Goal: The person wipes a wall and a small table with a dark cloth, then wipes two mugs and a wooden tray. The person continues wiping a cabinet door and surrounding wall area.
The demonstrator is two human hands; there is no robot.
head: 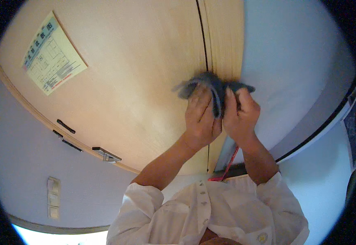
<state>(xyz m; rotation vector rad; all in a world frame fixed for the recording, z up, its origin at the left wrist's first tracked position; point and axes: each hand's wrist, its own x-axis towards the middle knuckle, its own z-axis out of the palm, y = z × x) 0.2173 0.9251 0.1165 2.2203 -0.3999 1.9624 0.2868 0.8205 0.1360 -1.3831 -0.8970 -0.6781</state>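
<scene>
A crumpled dark grey cloth [209,80] is bunched between my two hands, over the dark gap between a light wooden door [135,61] and its wooden frame [225,36]. My left hand [200,119] holds the cloth's left part, fingers stretched up along it on the door side. On the frame side, my right hand [241,113] pinches the other part between thumb and bent fingers. Motion blurs the cloth's left edge. Whether it presses on the wood throughout is hidden by the hands.
A lever handle [107,155] and a black pull or latch [66,126] sit near the door's far edge. A printed sheet [54,55] hangs on the door. Switch plates [54,197] are on the wall at left. A red strip [231,162] shows below my right forearm, beside the pale wall [276,76].
</scene>
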